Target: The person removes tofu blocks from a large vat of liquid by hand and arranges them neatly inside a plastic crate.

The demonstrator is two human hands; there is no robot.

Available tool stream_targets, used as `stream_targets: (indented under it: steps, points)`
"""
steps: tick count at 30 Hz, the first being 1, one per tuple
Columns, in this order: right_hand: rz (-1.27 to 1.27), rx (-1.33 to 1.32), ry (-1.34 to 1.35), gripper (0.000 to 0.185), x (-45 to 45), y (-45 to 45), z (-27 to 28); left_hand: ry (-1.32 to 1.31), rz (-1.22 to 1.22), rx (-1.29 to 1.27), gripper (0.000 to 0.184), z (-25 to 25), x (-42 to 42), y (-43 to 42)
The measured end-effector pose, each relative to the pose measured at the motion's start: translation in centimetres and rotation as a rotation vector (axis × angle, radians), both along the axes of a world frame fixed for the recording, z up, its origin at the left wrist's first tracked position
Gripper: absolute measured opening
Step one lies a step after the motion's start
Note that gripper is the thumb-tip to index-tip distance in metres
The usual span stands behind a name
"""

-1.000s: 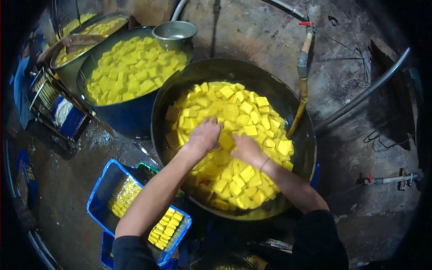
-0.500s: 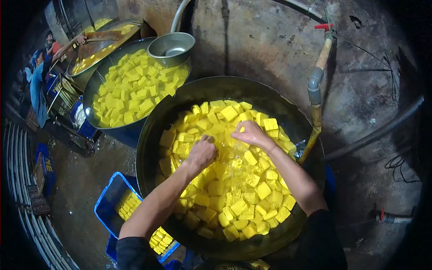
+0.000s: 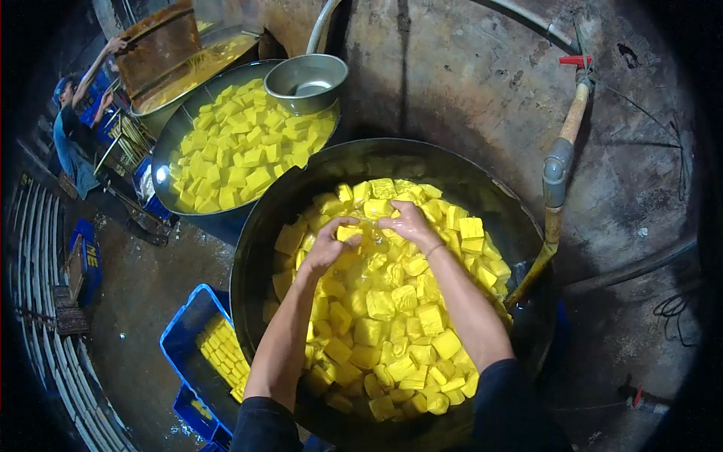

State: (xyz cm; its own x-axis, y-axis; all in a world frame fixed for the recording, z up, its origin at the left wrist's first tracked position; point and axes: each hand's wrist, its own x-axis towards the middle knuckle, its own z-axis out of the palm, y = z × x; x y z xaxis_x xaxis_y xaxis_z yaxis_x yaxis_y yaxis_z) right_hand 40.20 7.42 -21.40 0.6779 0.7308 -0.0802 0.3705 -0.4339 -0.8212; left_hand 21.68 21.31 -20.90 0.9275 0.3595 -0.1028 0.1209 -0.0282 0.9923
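A large dark round vat holds water and many yellow tofu blocks, some floating and some below the surface. Near the vat's far side, my left hand grips one tofu block between thumb and fingers. Just right of it, my right hand is closed at the edge of another tofu block, thumb below and fingers above. Both hands are at the water surface, a short gap apart, fingertips facing each other.
A second vat of yellow blocks stands at back left, with a metal bowl at its rim. A pipe with a red valve comes down at right. Blue crates stand lower left. A co-worker holds a brown board over another vat.
My hands have come closer together, and a tofu block now shows in my left hand. The co-worker's brown board has been raised. My view has shifted slightly.
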Motion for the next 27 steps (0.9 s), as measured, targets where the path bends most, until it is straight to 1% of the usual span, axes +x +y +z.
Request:
stream_targets:
  steps: [1, 2, 3, 4, 6, 7, 8, 10, 11, 12, 14, 15, 16, 18, 19, 20, 22, 23, 24, 25, 26, 27]
  points:
    - [0.162, 0.02, 0.242, 0.045, 0.1, -1.2, 3.6, 0.0, 0.077, -0.256, 0.023, -0.4, 0.0, -0.1]
    - [0.215, 0.095, 0.242, 0.041, -0.7, -2.3, 6.8, 0.002, 0.152, -0.514, 0.022, -0.6, 0.1, -0.4]
    - [0.201, 0.175, 0.208, 0.039, -1.2, -3.1, 7.3, -0.068, 0.231, -0.682, 0.019, -0.4, 0.7, -1.4]
    - [0.189, 0.255, 0.173, 0.038, -1.8, -3.8, 7.8, -0.075, 0.224, -0.693, 0.019, -0.1, 1.3, -2.6]
    - [0.281, 0.138, 0.336, 0.038, -2.8, -4.2, 9.4, -0.17, 0.505, -1.029, 0.022, -0.4, 2.3, -4.4]
    - [0.305, 0.066, 0.256, 0.03, -3.6, -4.2, 10.2, -0.245, 0.52, -1.047, 0.031, -1.2, 3.4, -5.1]
    - [0.335, 0.035, 0.146, 0.027, -3.8, -3.9, 9.4, -0.254, 0.517, -1.055, 0.031, -0.1, 3.5, -6.0]
    - [0.199, -0.154, 0.138, 0.025, -5.3, -3.1, 9.7, -0.231, 0.492, -1.22, 0.031, 2.9, 3.0, -7.9]
    - [0.145, 0.015, 0.24, 0.025, -5.4, -3.0, 8.4, -0.358, 0.485, -1.272, 0.034, 1.3, 3.7, -8.3]
    - [0.156, 0.012, 0.233, 0.025, -6.0, -2.7, 9.3, -0.371, 0.49, -1.274, 0.034, 1.1, 3.9, -8.5]
    - [0.153, 0.174, 0.116, 0.026, -7.2, -2.7, 11.5, -0.443, 0.541, -1.374, 0.034, 1.3, 4.0, -9.2]
    - [0.191, 0.017, -0.026, 0.031, -8.1, -2.5, 13.5, -0.47, 0.563, -1.39, 0.036, 1.8, 4.1, -9.7]
    - [0.198, 0.011, -0.029, 0.031, -8.3, -2.2, 12.2, -0.477, 0.567, -1.395, 0.036, 2.5, 4.3, -10.4]
    - [0.195, 0.134, -0.595, 0.04, -8.8, -1.1, 8.3, -0.577, 0.562, -1.523, 0.036, 4.2, 4.1, -10.9]
    - [0.347, -0.011, -0.345, 0.047, -8.9, -0.7, 8.7, -0.675, 0.707, -1.497, 0.038, -0.8, 5.6, -10.1]
    - [0.434, -0.026, -0.381, 0.047, -8.2, 0.3, 7.7, -0.692, 0.726, -1.487, 0.038, 0.3, 4.3, -9.3]
    - [0.285, 0.128, 0.512, 0.044, -6.5, 3.5, 7.8, -0.635, 0.729, -1.535, 0.039, 4.6, 1.4, -7.7]
    - [0.212, 0.14, 0.337, 0.039, -6.4, 4.3, 8.2, -0.67, 0.743, -1.52, 0.038, 5.2, 0.6, -6.2]
    - [0.14, 0.156, 0.161, 0.034, -6.2, 5.2, 7.9, -0.742, 0.718, -1.463, 0.036, 7.1, -0.6, -4.8]
    - [0.186, 0.087, 0.094, 0.025, -6.9, 6.6, 6.8, -0.802, 0.724, -1.392, 0.036, 9.0, -1.8, -3.1]
    - [0.424, 0.006, 0.058, 0.026, -8.2, 6.9, 7.7, -0.856, 0.731, -1.32, 0.035, 10.4, -3.0, -1.6]
    - [0.421, 0.093, 0.379, 0.032, -8.4, 8.1, 3.1, -0.948, 0.659, -1.337, 0.034, 12.3, -4.4, -0.4]
